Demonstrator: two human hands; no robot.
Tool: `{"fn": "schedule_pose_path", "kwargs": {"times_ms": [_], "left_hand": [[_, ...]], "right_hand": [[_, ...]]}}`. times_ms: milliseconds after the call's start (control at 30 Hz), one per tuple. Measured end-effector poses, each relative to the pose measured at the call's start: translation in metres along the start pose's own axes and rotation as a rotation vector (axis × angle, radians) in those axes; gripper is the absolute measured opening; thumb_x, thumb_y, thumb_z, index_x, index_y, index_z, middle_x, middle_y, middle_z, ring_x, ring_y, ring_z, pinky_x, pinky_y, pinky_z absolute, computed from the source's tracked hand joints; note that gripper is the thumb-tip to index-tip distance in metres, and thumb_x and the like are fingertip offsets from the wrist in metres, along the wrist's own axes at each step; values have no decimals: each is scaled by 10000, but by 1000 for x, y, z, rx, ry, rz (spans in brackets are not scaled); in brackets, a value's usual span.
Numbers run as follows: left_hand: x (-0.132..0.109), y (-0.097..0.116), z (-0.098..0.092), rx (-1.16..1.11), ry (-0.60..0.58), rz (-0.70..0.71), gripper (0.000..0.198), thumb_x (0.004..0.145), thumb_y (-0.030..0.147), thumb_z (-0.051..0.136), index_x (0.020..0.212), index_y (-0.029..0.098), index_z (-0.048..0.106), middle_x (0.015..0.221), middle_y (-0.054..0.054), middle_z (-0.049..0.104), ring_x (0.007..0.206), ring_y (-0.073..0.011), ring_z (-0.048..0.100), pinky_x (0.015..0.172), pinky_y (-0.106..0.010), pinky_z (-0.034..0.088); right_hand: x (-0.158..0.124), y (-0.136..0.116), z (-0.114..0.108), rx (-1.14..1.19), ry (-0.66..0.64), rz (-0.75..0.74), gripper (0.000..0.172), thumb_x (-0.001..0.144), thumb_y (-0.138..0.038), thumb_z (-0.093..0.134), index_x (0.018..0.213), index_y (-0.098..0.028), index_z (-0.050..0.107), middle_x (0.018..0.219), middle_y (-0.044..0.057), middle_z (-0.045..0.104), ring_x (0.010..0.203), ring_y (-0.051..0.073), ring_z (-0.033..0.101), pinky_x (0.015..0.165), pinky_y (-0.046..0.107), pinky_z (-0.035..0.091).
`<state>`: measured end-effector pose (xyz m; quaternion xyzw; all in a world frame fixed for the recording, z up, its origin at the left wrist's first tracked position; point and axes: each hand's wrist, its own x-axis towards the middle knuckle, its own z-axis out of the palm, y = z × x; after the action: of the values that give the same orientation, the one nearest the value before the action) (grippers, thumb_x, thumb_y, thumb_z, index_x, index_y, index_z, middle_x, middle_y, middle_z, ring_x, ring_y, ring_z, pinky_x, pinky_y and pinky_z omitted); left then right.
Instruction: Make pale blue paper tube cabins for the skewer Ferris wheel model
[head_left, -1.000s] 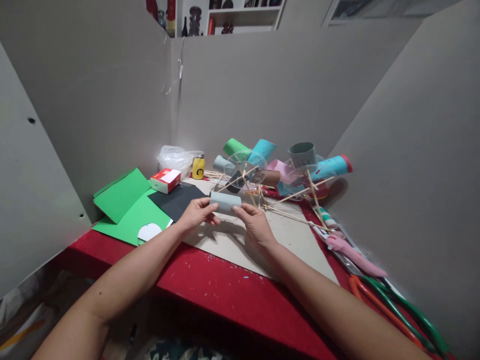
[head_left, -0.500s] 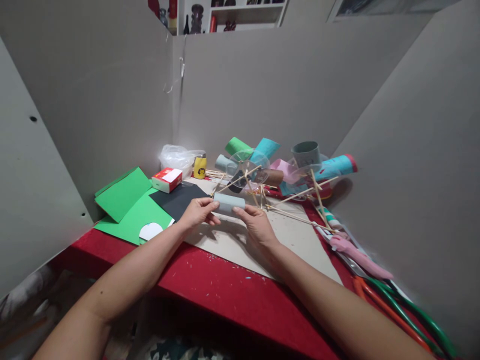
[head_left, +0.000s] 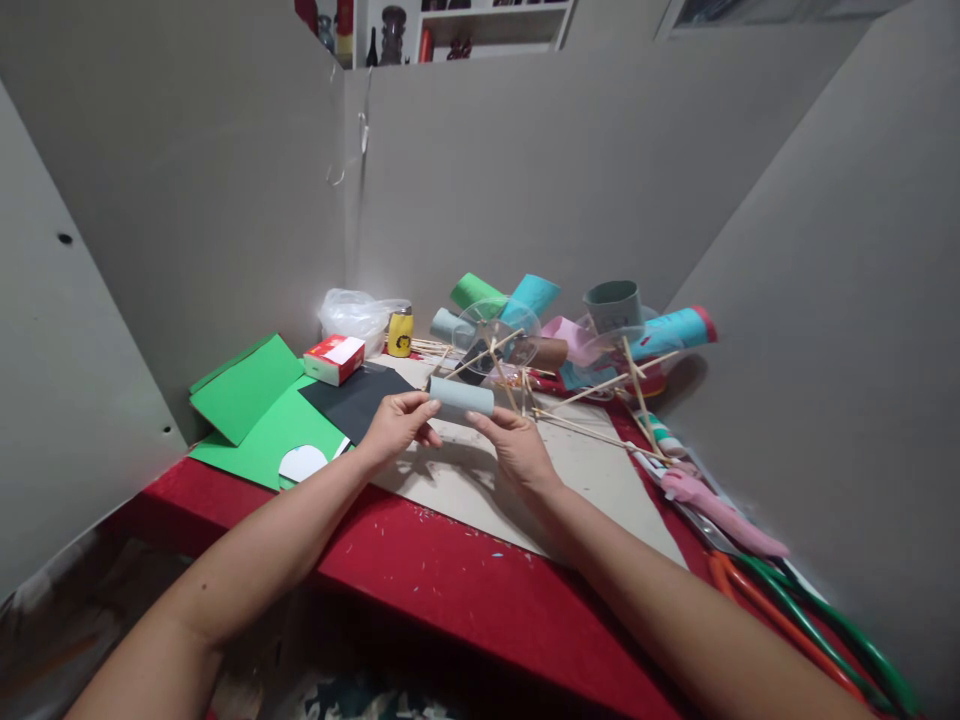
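Note:
Between my two hands, a small grey-blue cardboard tube [head_left: 461, 397] is held lengthwise above a beige board [head_left: 600, 500]. My left hand [head_left: 401, 425] pinches its left end, and my right hand [head_left: 511, 440] grips the right end with the thumb in front. Just behind the tube stands a stick frame with a clear plastic disc [head_left: 495, 330], which has green, blue, grey and brown tubes around it. To its right, a second wheel of tubes [head_left: 613, 305] rests on crossed wooden sticks [head_left: 592, 390].
Green sheets [head_left: 251, 400] and black paper [head_left: 352, 395] lie left, with a red and white box [head_left: 334, 358], yellow sharpener-like container [head_left: 400, 332] and plastic bag [head_left: 352, 318] behind. Pink-handled [head_left: 720, 515] and green-and-orange-handled tools [head_left: 795, 600] lie along the right edge. Walls surround the red-covered table [head_left: 420, 560].
The tube has risen slightly and tilted a little, its left end higher. Both hands keep their hold on it.

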<state>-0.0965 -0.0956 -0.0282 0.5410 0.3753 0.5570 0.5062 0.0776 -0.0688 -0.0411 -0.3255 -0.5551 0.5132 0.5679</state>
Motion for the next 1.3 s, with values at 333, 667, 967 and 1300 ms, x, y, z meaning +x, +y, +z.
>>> {"fn": "schedule_pose_path", "kwargs": {"times_ms": [333, 667, 967, 1300], "left_hand": [[-2, 1, 0, 89, 104, 57, 330, 721, 438, 713, 781, 120, 650, 447, 22, 582, 387, -95, 546, 435, -176, 416], [1, 4, -3, 54, 204, 65, 166, 744, 281, 673, 723, 118, 659, 429, 27, 559, 388, -96, 541, 439, -181, 429], [10, -1, -14, -97, 350, -7, 136, 784, 162, 594, 661, 119, 634, 491, 10, 586, 369, -70, 513, 400, -165, 409], [9, -1, -9, -36, 276, -64, 156, 812, 126, 582, 662, 119, 623, 465, 31, 544, 386, -72, 521, 420, -169, 424]], "right_hand": [[10, 1, -6, -15, -33, -9, 320, 539, -437, 845, 774, -233, 772, 750, 13, 745, 796, 222, 641, 841, 393, 460], [20, -10, -21, -49, -87, 10, 288, 571, -399, 846, 812, -257, 779, 812, 4, 749, 831, 200, 633, 886, 369, 445], [21, -37, -38, -508, -377, 60, 305, 632, -466, 797, 801, -214, 773, 864, 52, 737, 799, 239, 625, 777, 370, 470], [28, -68, -6, -1253, -896, -427, 261, 855, -282, 566, 622, -182, 625, 717, 61, 631, 724, 202, 551, 709, 343, 416]]}}
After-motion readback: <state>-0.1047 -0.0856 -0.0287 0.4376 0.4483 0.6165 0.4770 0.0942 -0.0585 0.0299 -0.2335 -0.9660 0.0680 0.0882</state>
